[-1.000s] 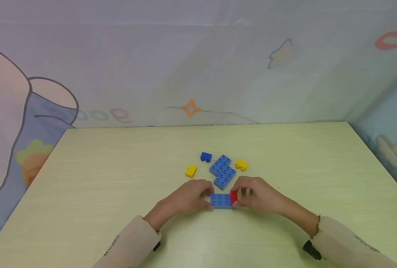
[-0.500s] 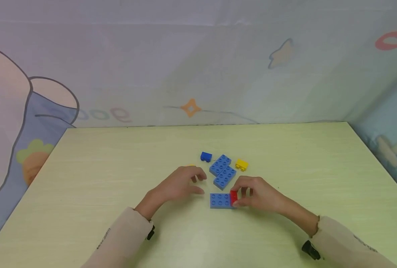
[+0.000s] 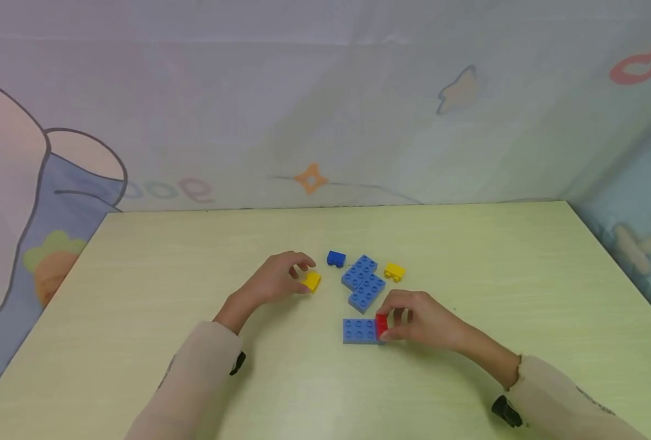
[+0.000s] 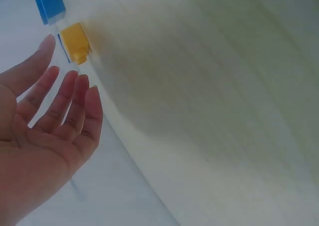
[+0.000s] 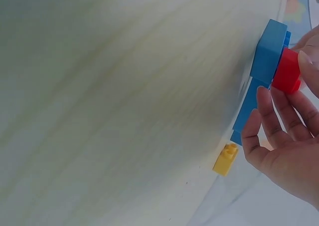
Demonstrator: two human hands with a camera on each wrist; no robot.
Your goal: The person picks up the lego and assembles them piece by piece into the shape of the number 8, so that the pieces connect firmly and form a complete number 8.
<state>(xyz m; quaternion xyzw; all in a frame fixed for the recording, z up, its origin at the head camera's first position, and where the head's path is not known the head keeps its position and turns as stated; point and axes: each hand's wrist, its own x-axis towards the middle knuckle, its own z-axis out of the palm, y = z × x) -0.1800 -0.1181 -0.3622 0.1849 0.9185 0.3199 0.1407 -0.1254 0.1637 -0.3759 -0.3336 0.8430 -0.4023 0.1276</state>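
My left hand (image 3: 278, 278) reaches around a small yellow building block (image 3: 312, 282), thumb and fingers spread apart. In the left wrist view a gap shows between the fingertips and that yellow block (image 4: 75, 41). My right hand (image 3: 421, 321) pinches a small red block (image 3: 381, 327) between thumb and fingers. The red block (image 5: 287, 71) sits at the right end of a long blue brick (image 3: 358, 331), whose remaining studs face up. This long brick lies flat on the table, nearest to the person.
Two more long blue bricks (image 3: 360, 272) (image 3: 367, 293) lie slanted side by side behind the right hand. A small dark blue block (image 3: 336, 259) and a second yellow block (image 3: 394, 272) flank them. A printed cloth (image 3: 314, 110) hangs behind the table (image 3: 166, 263).
My left hand has let go of the long blue brick's left end and moved left and away from the person to the yellow block. The right hand keeps its pinch on the red block.
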